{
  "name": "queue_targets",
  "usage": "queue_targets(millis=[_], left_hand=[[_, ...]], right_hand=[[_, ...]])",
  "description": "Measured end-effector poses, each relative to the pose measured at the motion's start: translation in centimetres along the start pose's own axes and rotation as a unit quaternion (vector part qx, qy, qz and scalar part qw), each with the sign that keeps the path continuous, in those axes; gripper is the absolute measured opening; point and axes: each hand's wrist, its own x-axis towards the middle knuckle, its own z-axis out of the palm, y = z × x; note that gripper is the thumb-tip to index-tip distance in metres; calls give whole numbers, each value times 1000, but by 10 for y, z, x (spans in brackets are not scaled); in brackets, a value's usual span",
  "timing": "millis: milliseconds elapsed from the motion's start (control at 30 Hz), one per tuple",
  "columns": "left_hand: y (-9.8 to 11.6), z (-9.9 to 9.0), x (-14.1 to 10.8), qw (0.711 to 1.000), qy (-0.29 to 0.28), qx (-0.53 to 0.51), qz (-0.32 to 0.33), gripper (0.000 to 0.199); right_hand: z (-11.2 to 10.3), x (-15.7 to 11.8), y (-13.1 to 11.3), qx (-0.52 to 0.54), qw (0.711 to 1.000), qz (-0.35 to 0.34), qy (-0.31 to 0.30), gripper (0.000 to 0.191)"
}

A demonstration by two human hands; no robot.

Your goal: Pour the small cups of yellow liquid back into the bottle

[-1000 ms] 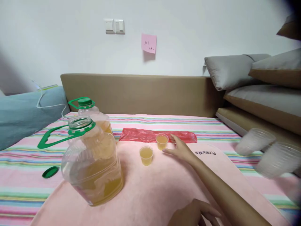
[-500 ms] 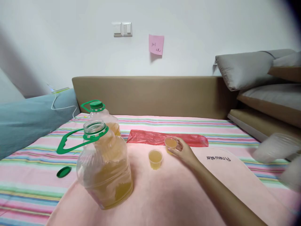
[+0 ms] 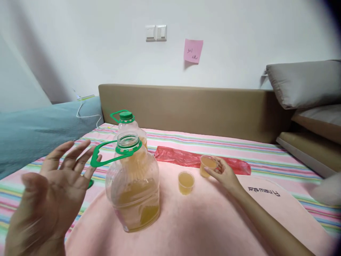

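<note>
My right hand [image 3: 222, 175] pinches the rim of a small clear cup [image 3: 207, 165] of amber liquid, near the back of the pink mat. A second cup [image 3: 186, 182] of the same liquid stands to its left, untouched. Left of the cups is an uncapped large jug [image 3: 135, 202], partly filled with amber liquid, its green handle pointing left. Behind it stands a similar jug [image 3: 126, 116] with its green cap on. My left hand [image 3: 60, 185] is raised at the left, palm up and fingers spread, holding nothing, beside the green handle.
A red plastic bag [image 3: 176, 156] lies behind the cups. The green lid [image 3: 91, 184] is partly hidden behind my left hand. Grey cushions [image 3: 303, 83] are stacked at the right, with a blurred clear plastic item [image 3: 327, 190] below. A blue cushion [image 3: 48, 124] lies at the left.
My left hand has come into view at the left. The view has turned left, so the things appear further right. My right hand still grips the back cup.
</note>
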Motion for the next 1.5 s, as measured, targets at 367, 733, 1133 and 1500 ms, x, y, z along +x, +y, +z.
queue_targets(millis=[367,733,1133,1500], left_hand=[[-28,-10,-5,948,-306,-5,-88,88],[-23,-6,-11,944,-322,4,-77,80],[-18,-4,-16,940,-331,-20,-78,73],[-15,0,-17,944,-321,-14,-72,69]], right_hand=[[12,-14,-116,22,993,-2,-119,61],[63,-19,-202,92,972,-52,-211,52],[109,-23,-221,131,955,-47,-261,53],[129,-29,-223,123,950,-39,-284,52]])
